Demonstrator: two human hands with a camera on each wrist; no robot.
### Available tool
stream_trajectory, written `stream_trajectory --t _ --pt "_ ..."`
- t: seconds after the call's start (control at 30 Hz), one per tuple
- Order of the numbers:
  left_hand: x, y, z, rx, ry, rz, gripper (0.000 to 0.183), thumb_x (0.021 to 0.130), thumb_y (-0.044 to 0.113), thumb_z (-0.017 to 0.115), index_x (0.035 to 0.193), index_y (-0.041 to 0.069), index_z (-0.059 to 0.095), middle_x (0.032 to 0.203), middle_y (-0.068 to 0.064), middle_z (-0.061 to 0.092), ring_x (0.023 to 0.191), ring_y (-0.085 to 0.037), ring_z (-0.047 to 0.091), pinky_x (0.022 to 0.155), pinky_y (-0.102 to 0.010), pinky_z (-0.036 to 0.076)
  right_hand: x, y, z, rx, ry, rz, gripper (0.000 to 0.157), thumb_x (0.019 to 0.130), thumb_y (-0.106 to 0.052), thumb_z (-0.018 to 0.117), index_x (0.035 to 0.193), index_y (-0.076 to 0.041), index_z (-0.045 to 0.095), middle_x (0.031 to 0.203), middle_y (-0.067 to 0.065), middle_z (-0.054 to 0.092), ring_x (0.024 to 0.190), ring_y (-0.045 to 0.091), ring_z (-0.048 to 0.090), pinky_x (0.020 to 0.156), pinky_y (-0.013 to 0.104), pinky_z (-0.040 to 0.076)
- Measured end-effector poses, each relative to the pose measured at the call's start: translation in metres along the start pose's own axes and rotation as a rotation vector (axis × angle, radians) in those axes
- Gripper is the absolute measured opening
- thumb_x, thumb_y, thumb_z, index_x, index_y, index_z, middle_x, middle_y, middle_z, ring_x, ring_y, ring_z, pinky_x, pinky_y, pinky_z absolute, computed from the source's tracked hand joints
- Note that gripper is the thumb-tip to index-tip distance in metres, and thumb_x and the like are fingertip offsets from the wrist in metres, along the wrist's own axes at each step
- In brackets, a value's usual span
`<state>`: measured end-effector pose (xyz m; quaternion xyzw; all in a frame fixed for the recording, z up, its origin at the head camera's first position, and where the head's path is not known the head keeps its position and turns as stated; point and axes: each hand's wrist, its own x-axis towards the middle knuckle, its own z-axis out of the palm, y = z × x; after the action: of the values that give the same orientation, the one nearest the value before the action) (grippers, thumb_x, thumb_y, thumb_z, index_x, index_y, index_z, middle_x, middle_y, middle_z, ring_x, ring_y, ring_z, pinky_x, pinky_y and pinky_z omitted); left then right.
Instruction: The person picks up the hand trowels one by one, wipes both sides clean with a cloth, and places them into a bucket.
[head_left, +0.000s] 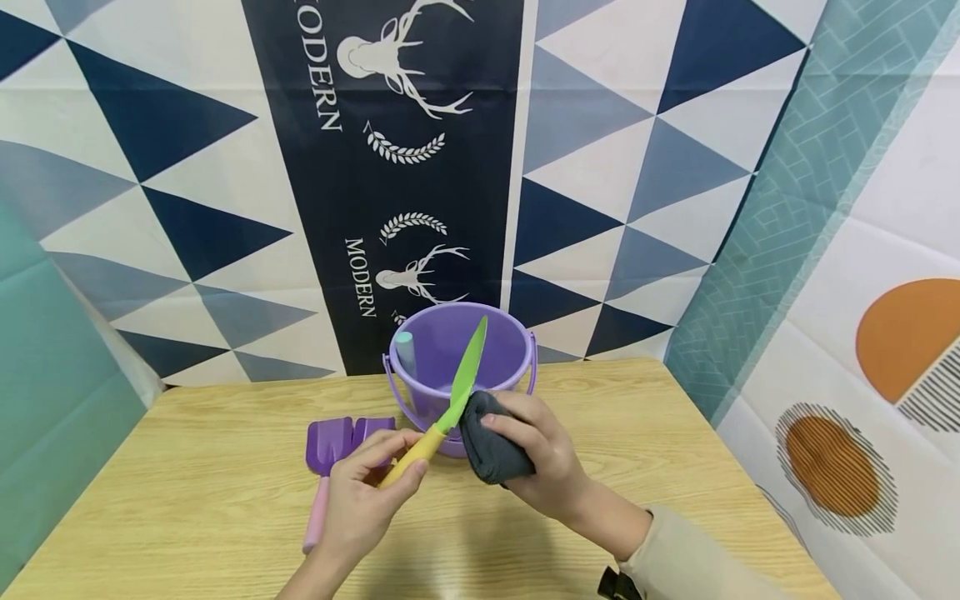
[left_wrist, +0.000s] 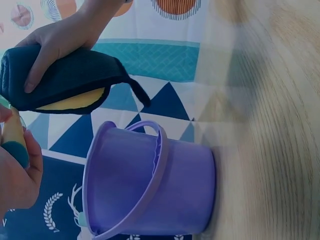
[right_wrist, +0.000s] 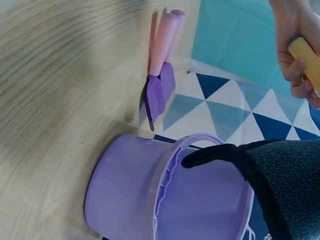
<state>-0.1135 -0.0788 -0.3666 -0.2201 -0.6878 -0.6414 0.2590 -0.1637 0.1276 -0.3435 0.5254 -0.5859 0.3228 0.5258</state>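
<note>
Pale wood grain is running across the broad, flat table (head_left: 225, 500), and here is the round purple plastic bucket (head_left: 450, 337) standing upright near its back edge! To its left, two purple-bladed shovels with pink handles (head_left: 328, 446) are lying side by side, neither being handled; whether they're needing any attention, nothing is showing. Now the action: the slim trowel with green blade and yellow handle (head_left: 462, 383) is hanging in mid-air, the left hand (head_left: 367, 492) gripping its handle, while the right hand (head_left: 551, 458) is clutching a folded dark grey cloth (head_left: 495, 446) against the blade's lower end. Wiping appears to be under way, not finished; how much is done, we're unable to tell. Setting the trowel down is remaining. Smallest, a light-blue cylindrical piece (head_left: 406, 350) is leaning inside the bucket.
</note>
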Motion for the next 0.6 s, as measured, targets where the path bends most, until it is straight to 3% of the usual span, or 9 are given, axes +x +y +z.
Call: stream_trajectory --t 0.13,0.37,0.6 --pt "0.002 0.001 -0.003 0.023 0.033 -0.059 0.026 0.074 -0.008 0.071 0.098 0.001 0.071 0.09 0.004 0.065 0.069 -0.006 0.056 0.047 -0.019 0.048 0.001 0.0 -0.001 -0.025 -0.027 -0.046 0.021 0.089 -0.013 0.06 0.1 0.005 0.057 0.103 0.021 0.055 0.094 0.029 0.055 0.084 0.032 0.048" --pt "0.007 0.0 -0.01 0.127 0.088 -0.246 0.024 0.073 -0.003 0.074 0.094 0.008 0.073 0.088 0.005 0.066 0.069 -0.007 0.054 0.047 -0.02 0.047 -0.004 -0.001 -0.008 -0.089 -0.096 -0.045 0.019 0.09 -0.013 0.058 0.103 0.001 0.06 0.105 0.023 0.055 0.094 0.029 0.056 0.082 0.031 0.049" --pt "0.013 -0.003 -0.015 0.197 0.096 -0.313 0.029 0.071 -0.008 0.068 0.096 0.007 0.072 0.083 0.0 0.065 0.067 -0.008 0.053 0.043 -0.018 0.044 -0.013 0.002 -0.017 -0.156 -0.172 -0.067 0.017 0.092 -0.013 0.056 0.104 -0.006 0.063 0.105 0.022 0.057 0.094 0.029 0.057 0.079 0.034 0.05"
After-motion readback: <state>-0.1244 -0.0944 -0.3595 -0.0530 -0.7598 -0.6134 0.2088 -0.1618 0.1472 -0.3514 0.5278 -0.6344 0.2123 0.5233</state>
